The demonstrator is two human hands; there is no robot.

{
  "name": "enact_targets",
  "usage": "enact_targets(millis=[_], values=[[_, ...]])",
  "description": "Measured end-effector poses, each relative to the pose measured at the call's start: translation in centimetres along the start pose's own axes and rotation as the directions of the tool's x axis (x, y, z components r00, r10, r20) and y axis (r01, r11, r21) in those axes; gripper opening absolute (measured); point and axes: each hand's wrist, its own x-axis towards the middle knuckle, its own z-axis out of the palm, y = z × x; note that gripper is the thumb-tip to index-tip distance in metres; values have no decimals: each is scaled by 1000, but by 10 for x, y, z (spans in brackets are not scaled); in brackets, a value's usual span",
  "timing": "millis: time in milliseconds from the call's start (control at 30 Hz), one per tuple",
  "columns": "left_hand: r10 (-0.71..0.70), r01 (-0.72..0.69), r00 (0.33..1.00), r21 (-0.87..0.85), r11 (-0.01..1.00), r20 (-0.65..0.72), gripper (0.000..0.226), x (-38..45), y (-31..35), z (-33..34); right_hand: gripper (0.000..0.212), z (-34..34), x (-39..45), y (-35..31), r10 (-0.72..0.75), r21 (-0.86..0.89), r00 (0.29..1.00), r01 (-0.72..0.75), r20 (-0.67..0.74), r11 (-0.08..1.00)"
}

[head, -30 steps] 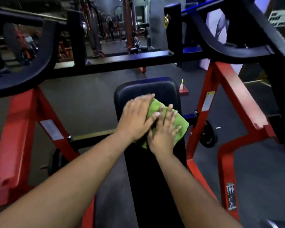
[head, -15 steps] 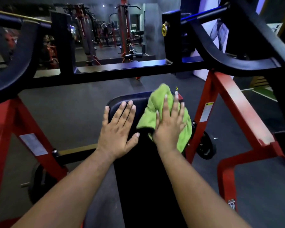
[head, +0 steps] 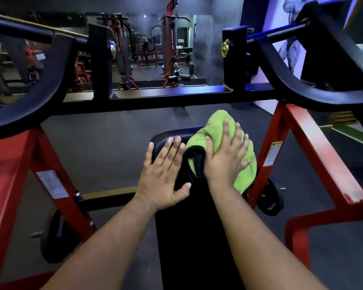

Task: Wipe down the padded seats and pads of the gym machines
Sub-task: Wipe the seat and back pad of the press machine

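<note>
Green terry cloth (head: pixel 218 130), just one, drapes the far right corner of one black padded bench pad (head: pixel 197 227). Right hand (head: pixel 224 160) presses it flat-fingered; left hand (head: pixel 161 174) rests spread beside it.

Both forearms enter from lower frame edge, bare to that edge; no sleeve visible on either. Left hand (head: pixel 162 174): no glove, ring or watch seen; nails short, pale. Right hand (head: pixel 225 159): likewise ungloved, wrist bare, no band or jewellery; nails short. No markings discernible on either arm
</note>
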Motion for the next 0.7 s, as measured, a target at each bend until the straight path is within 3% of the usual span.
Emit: enact_targets(millis=[67,133,233,300,400,467,600,633,700], values=[[-55,48,998,-227,973,-24,100,-3,-1,-8,76,2,-6,-23,-182,-71,981,187,63,980],[-184,151,983,-474,867,-23,97,-12,-5,-20,79,7,-16,-43,-398,-151,908,415,133,897],[-300,275,954,-493,825,31,94,-40,-16,-32,73,2,-6,-34,-566,-175,805,592,178,787],[-271,321,947,-426,846,174,92,-51,-22,-39,61,-11,13,0,-591,-162,792,610,156,775],[-209,321,915,-309,895,345,96,-55,-26,-43,56,-16,23,23,-395,-59,916,399,68,915],[-213,340,906,-327,882,367,100,-55,-23,-42,60,2,-2,-6,-334,-94,942,335,25,938],[-385,499,867,-566,657,318,107,-59,-13,-41,80,30,-61,-43,-518,-160,848,529,109,833],[-416,516,855,-584,626,310,107,-61,-13,-42,80,31,-67,-36,-562,-162,820,573,114,804],[-413,531,847,-524,666,335,107,-65,-13,-48,81,26,-84,-9,-625,-153,765,643,154,750]])
